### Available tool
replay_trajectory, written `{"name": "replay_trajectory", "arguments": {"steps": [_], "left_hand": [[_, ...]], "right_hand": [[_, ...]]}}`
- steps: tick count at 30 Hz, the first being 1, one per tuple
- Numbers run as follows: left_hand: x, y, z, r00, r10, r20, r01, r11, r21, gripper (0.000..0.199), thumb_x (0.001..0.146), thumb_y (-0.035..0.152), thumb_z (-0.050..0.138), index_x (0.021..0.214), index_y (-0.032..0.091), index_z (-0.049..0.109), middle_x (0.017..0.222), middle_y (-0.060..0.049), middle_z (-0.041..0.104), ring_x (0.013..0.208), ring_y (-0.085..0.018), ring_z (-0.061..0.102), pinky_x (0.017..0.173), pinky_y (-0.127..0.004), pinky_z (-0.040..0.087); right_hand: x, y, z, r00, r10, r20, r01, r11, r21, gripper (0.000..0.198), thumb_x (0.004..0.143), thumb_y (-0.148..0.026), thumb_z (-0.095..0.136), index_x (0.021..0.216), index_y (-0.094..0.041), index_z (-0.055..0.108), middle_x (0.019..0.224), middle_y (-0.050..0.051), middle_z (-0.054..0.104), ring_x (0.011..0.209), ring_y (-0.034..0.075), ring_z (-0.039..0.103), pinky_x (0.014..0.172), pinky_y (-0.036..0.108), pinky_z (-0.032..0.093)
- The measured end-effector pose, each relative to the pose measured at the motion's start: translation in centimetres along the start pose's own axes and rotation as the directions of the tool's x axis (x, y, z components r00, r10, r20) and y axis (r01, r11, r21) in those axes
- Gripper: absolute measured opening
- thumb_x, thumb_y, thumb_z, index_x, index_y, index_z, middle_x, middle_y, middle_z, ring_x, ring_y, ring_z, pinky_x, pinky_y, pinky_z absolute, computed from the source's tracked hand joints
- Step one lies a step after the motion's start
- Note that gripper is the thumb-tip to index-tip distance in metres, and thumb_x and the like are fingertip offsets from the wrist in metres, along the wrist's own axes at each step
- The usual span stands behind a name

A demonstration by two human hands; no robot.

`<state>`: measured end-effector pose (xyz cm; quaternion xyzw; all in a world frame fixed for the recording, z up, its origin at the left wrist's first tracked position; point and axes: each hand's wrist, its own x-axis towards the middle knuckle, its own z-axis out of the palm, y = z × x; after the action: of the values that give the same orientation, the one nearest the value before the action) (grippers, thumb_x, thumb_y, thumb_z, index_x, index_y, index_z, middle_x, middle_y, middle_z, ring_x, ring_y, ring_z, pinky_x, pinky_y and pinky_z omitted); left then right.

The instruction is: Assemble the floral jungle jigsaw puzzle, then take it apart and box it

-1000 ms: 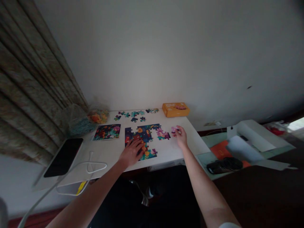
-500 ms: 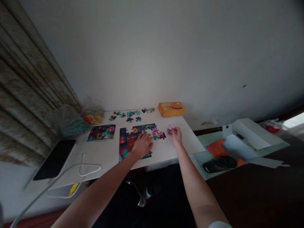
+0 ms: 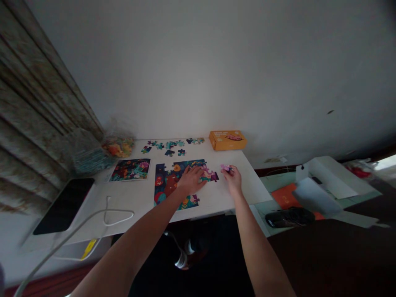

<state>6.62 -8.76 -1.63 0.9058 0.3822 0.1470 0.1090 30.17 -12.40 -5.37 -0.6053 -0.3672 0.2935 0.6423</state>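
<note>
A partly joined jigsaw puzzle [image 3: 168, 183] with dark blue, brown and orange patches lies on the white table [image 3: 216, 196]. My left hand [image 3: 192, 179] rests flat over its right part, fingers spread, touching a pink and purple joined section [image 3: 213, 176] and covering some of it. To the right of that section, my right hand [image 3: 233, 179] pinches a pink-purple puzzle piece [image 3: 227, 168] between thumb and fingers, just off the puzzle's edge. Several loose puzzle pieces [image 3: 170, 145] lie along the back of the table.
Left of the puzzle lies a printed picture card [image 3: 130, 169]. Beyond it are plastic bags with pieces [image 3: 117, 146]. A black tablet-like slab [image 3: 63, 206] and a white cable [image 3: 119, 211] occupy the left side. An orange box [image 3: 228, 140] stands at the back right.
My left hand has slid rightward onto the pink section, uncovering more of the puzzle's lower right. The right hand still holds its piece near the same spot. The view has shifted slightly.
</note>
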Motion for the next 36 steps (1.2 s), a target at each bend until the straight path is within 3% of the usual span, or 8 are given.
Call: {"name": "replay_trajectory", "arguments": {"steps": [3, 6, 13, 17, 20, 29, 32, 36], "left_hand": [[0.1, 0.2, -0.2, 1.0, -0.009, -0.001, 0.009, 1.0, -0.013, 0.045, 0.099, 0.047, 0.052, 0.137, 0.025, 0.061, 0.153, -0.01, 0.056, 0.144, -0.03, 0.048, 0.125, -0.059, 0.028], [0.1, 0.2, -0.2, 1.0, -0.006, -0.011, 0.005, 1.0, -0.018, 0.045, 0.099, 0.047, 0.052, 0.137, 0.024, 0.061, 0.152, -0.011, 0.056, 0.144, -0.03, 0.048, 0.125, -0.06, 0.028], [0.0, 0.1, 0.3, 1.0, -0.003, -0.031, 0.002, 1.0, -0.021, 0.044, 0.098, 0.046, 0.053, 0.136, 0.025, 0.061, 0.151, -0.01, 0.057, 0.143, -0.031, 0.049, 0.124, -0.06, 0.028], [0.0, 0.0, 0.2, 1.0, -0.003, -0.019, 0.003, 1.0, -0.022, 0.045, 0.098, 0.045, 0.053, 0.138, 0.025, 0.06, 0.152, -0.01, 0.057, 0.143, -0.03, 0.048, 0.125, -0.059, 0.027], [0.1, 0.0, 0.3, 1.0, -0.001, -0.02, 0.001, 1.0, -0.025, 0.046, 0.098, 0.046, 0.053, 0.139, 0.025, 0.06, 0.152, -0.011, 0.056, 0.143, -0.032, 0.048, 0.125, -0.06, 0.027], [0.1, 0.1, 0.4, 0.999, -0.003, -0.036, 0.003, 1.0, -0.011, 0.044, 0.098, 0.046, 0.054, 0.136, 0.025, 0.061, 0.149, -0.01, 0.059, 0.141, -0.031, 0.05, 0.124, -0.059, 0.029], [0.1, 0.2, 0.3, 0.999, -0.011, -0.044, 0.01, 1.0, -0.016, 0.042, 0.097, 0.045, 0.055, 0.134, 0.025, 0.062, 0.149, -0.01, 0.059, 0.14, -0.031, 0.051, 0.123, -0.059, 0.03], [0.0, 0.3, 0.1, 0.998, -0.002, -0.058, 0.001, 1.0, -0.024, 0.041, 0.097, 0.043, 0.055, 0.134, 0.025, 0.062, 0.148, -0.011, 0.06, 0.139, -0.03, 0.053, 0.123, -0.058, 0.031]], "right_hand": [[-0.3, -0.3, 0.2, 0.997, -0.031, 0.075, 0.037, 0.996, -0.078, 0.054, 0.076, -0.055, 0.075, 0.118, -0.023, 0.065, 0.085, -0.001, 0.067, 0.069, 0.015, 0.06, 0.064, 0.028, 0.052], [0.2, -0.6, 0.6, 0.988, -0.026, 0.153, 0.042, 0.994, -0.102, 0.062, 0.074, -0.056, 0.076, 0.126, -0.024, 0.062, 0.082, -0.002, 0.066, 0.068, 0.016, 0.061, 0.065, 0.029, 0.052], [3.2, -1.1, 2.2, 0.968, 0.01, 0.25, 0.025, 0.991, -0.134, 0.057, 0.064, -0.06, 0.082, 0.104, -0.023, 0.067, 0.069, -0.002, 0.068, 0.067, 0.019, 0.063, 0.066, 0.029, 0.049], [3.6, -1.2, 2.5, 0.922, 0.005, 0.387, 0.061, 0.986, -0.158, 0.051, 0.069, -0.06, 0.079, 0.103, -0.022, 0.075, 0.085, 0.003, 0.076, 0.078, 0.022, 0.068, 0.078, 0.036, 0.054], [3.4, -0.9, 2.4, 0.914, -0.027, 0.404, 0.126, 0.967, -0.221, 0.044, 0.074, -0.059, 0.075, 0.101, -0.025, 0.078, 0.094, 0.004, 0.078, 0.085, 0.024, 0.069, 0.085, 0.04, 0.055], [2.8, -0.4, 3.0, 0.915, -0.156, 0.373, 0.329, 0.824, -0.462, 0.03, 0.09, -0.045, 0.061, 0.104, -0.025, 0.077, 0.101, 0.008, 0.072, 0.087, 0.022, 0.067, 0.089, 0.039, 0.056], [1.3, -0.9, 3.1, 0.903, -0.225, 0.366, 0.391, 0.782, -0.485, 0.035, 0.095, -0.046, 0.054, 0.108, -0.022, 0.076, 0.109, 0.012, 0.071, 0.101, 0.026, 0.067, 0.096, 0.043, 0.054], [-2.3, -1.1, 3.1, 0.854, -0.278, 0.439, 0.503, 0.654, -0.564, 0.042, 0.102, -0.044, 0.045, 0.13, -0.025, 0.07, 0.136, 0.013, 0.066, 0.13, 0.03, 0.057, 0.115, 0.049, 0.042]]}}
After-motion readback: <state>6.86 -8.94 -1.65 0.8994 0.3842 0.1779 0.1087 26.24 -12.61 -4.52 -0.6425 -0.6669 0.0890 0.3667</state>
